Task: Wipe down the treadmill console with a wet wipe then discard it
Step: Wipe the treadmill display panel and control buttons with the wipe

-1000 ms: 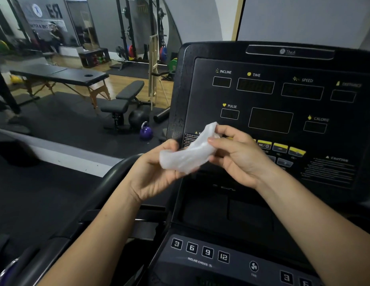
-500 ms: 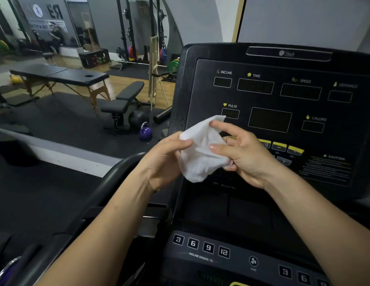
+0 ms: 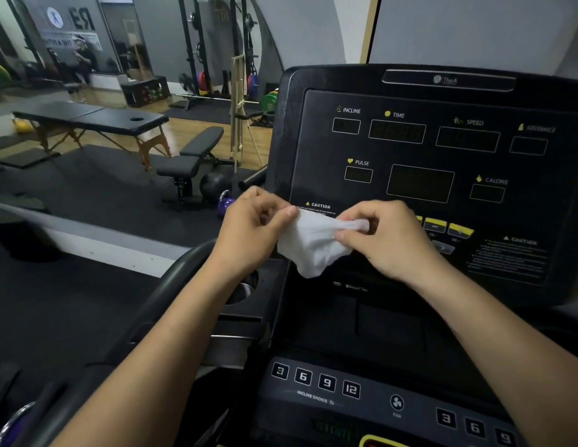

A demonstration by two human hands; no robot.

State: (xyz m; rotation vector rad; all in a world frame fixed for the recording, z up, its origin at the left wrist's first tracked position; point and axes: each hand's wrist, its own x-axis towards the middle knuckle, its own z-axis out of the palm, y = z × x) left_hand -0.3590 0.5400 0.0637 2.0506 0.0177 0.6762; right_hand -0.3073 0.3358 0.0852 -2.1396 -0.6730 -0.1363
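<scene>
A white wet wipe (image 3: 315,245) hangs crumpled between both hands, in front of the lower left part of the black treadmill console (image 3: 420,188). My left hand (image 3: 252,230) pinches the wipe's left edge with thumb and fingers. My right hand (image 3: 387,240) pinches its right edge, which is pulled into a twisted strip. The wipe sits a little in front of the console panel, below the left CAUTION label; whether it touches the panel I cannot tell. The console's displays are dark.
A lower control strip (image 3: 361,391) with numbered incline buttons and a fan button lies near me. The curved black handrail (image 3: 171,285) runs at the left. Beyond it are a weight bench (image 3: 190,159), a purple kettlebell (image 3: 226,204) and a massage table (image 3: 87,119).
Both hands have shifted a little lower and spread apart, stretching the wipe sideways. Earlier they held it bunched closer together in front of the PULSE area.
</scene>
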